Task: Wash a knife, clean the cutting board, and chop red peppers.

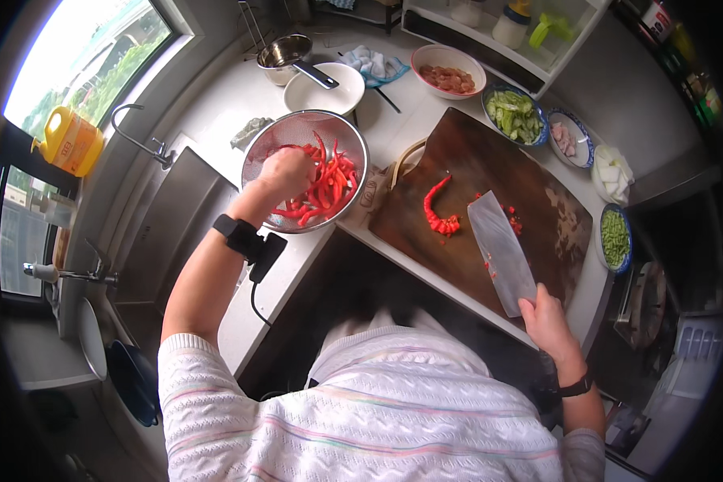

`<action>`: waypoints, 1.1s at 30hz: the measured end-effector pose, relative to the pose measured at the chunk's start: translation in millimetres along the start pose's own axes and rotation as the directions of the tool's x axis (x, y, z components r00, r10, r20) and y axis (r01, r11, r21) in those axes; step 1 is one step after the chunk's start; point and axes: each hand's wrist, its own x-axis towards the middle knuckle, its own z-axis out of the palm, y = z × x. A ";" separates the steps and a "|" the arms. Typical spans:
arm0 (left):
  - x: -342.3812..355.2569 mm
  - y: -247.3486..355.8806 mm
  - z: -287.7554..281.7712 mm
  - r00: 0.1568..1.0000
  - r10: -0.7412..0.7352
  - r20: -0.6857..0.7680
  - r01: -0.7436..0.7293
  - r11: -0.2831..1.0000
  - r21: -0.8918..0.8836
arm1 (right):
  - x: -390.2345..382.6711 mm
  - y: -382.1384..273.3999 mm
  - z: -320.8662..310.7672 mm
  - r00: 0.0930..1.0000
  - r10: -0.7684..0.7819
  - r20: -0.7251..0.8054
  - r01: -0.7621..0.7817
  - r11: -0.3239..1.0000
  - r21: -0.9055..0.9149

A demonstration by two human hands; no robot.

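My left hand (pixel 287 173) reaches into a metal mesh colander (pixel 253 165) holding several long red chili peppers (pixel 333 183). Its fingers curl down among the chilies, and the fingertips are hidden, so what they hold does not show. In my right hand (pixel 548 321) is the handle end of a wide-bladed cleaver (pixel 502 253), its blade flat over a dark wooden cutting board (pixel 410 217). Left of the blade lies a curved red chili (pixel 438 205), cut into pieces at its near end. Small red chili bits (pixel 512 217) are scattered beside the blade.
Bowls of raw meat (pixel 448 79), sliced green vegetable (pixel 514 116), pinkish pieces (pixel 564 140), white slices (pixel 613 173) and chopped green pieces (pixel 615 237) line the board's far and right sides. Behind the colander stand a white bowl (pixel 325 88) and a saucepan (pixel 283 55). A sink (pixel 169 233) is at left.
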 end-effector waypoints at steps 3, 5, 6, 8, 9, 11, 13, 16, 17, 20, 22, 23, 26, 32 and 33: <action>-4.4 -6.8 -15.1 0.971 0.097 -0.219 -0.161 0.942 -0.296 | -2.4 5.8 2.2 1.000 0.009 -0.017 -0.009 1.000 0.013; -10.5 -12.1 -22.4 0.975 -0.063 -0.211 -0.089 0.763 -0.641 | -2.9 6.9 2.7 1.000 0.009 -0.022 -0.009 1.000 0.025; -11.0 -22.0 -20.5 0.975 -0.099 -0.198 -0.094 0.626 -0.774 | -2.7 4.7 2.0 1.000 0.002 -0.022 -0.001 0.999 0.042; -12.3 -18.4 -27.2 0.973 -0.152 -0.176 -0.114 0.351 -0.930 | -2.0 4.8 1.1 1.000 0.009 -0.026 -0.008 0.998 0.059; -17.2 -16.0 -30.3 0.970 -0.176 -0.170 -0.127 0.231 -0.965 | -1.8 6.0 0.8 1.000 0.008 -0.020 -0.007 0.999 0.051; -23.7 -5.0 -38.3 0.975 -0.168 -0.148 -0.119 0.170 -0.978 | -2.0 5.9 -0.9 1.000 0.020 -0.017 -0.020 0.999 0.043; -26.8 7.8 -40.2 0.973 -0.132 -0.188 -0.193 -0.023 -0.981 | -1.4 2.9 -3.2 0.999 0.032 0.008 -0.032 0.999 0.032; -26.7 31.8 -34.7 0.980 -0.043 -0.193 -0.197 -0.143 -0.970 | -1.1 6.3 -1.0 1.000 0.026 0.002 -0.027 0.999 0.032; -25.1 51.9 -31.9 0.981 -0.014 -0.191 -0.190 -0.204 -0.960 | -1.3 8.6 -0.6 0.998 0.056 -0.005 -0.056 0.998 0.029; -28.4 122.2 -15.3 0.996 0.005 -0.087 -0.086 -0.105 -0.991 | 1.0 12.3 0.9 1.000 0.023 0.010 -0.024 0.998 0.066; -23.1 158.1 11.1 0.996 0.090 0.020 0.030 -0.111 -0.993 | 0.4 14.2 1.0 1.000 0.028 0.014 -0.029 0.997 0.072; -17.7 168.8 20.5 0.991 0.136 -0.012 -0.001 -0.075 -0.997 | 1.1 13.8 0.7 1.000 0.014 0.023 -0.015 0.997 0.078; 0.4 179.3 36.0 0.987 0.142 -0.071 -0.070 -0.009 -0.997 | 0.1 15.7 1.4 0.999 0.030 0.024 -0.032 0.995 0.096; 9.6 180.6 40.0 0.985 -0.109 -0.132 -0.078 0.402 -0.912 | 0.7 20.4 3.0 0.999 0.032 0.021 -0.034 0.993 0.111; 12.4 179.9 47.7 0.955 -0.162 -0.249 -0.139 0.495 -0.858 | 1.0 20.3 3.7 1.000 0.016 0.011 -0.017 0.992 0.123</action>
